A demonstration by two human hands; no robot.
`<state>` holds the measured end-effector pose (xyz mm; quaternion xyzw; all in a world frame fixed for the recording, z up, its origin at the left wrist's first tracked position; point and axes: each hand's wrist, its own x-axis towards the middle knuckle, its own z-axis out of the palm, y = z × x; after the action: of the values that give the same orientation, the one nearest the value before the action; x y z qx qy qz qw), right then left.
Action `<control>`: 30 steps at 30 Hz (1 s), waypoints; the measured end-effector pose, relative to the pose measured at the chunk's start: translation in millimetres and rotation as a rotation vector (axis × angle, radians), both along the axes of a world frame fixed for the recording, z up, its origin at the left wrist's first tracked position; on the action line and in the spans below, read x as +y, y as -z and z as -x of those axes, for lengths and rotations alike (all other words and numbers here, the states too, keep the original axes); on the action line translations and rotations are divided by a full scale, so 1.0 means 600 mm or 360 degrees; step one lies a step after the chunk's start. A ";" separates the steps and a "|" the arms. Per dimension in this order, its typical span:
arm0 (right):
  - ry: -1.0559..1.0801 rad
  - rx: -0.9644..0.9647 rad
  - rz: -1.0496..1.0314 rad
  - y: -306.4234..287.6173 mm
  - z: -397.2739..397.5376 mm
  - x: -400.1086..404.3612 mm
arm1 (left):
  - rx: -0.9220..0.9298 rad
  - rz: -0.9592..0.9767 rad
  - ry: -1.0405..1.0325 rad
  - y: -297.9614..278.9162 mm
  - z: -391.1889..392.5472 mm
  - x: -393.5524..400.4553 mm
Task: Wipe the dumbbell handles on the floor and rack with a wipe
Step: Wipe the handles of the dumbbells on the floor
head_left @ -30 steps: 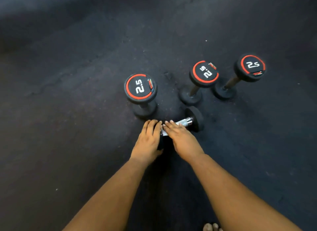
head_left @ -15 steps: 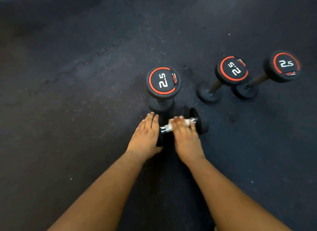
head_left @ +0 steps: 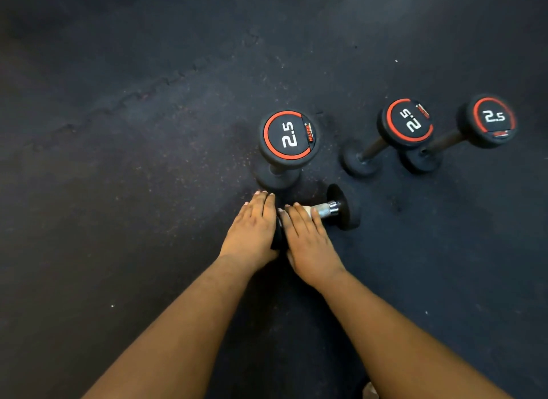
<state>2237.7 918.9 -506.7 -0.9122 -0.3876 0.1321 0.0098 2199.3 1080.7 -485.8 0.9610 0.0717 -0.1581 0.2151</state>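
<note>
With left hand (head_left: 252, 229) flat on near end of dumbbell (head_left: 341, 207) lying just below upright one, sweep wipe (head_left: 307, 210), pinned under right hand (head_left: 308, 238) fingers, along full handle.
</note>
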 end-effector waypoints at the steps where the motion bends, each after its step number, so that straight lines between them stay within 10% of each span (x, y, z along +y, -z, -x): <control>1: -0.0036 -0.0039 0.0044 -0.001 0.012 -0.015 | 0.0002 0.0008 -0.0008 -0.001 0.001 -0.001; 30: 0.0228 0.0095 0.0432 0.000 -0.117 0.019 | 0.0027 0.0048 -0.0034 -0.006 -0.006 0.002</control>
<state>2307.9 930.6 -506.5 -0.9261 -0.2998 0.2093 -0.0927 2202.9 1082.2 -482.3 0.9555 0.0813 -0.1651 0.2307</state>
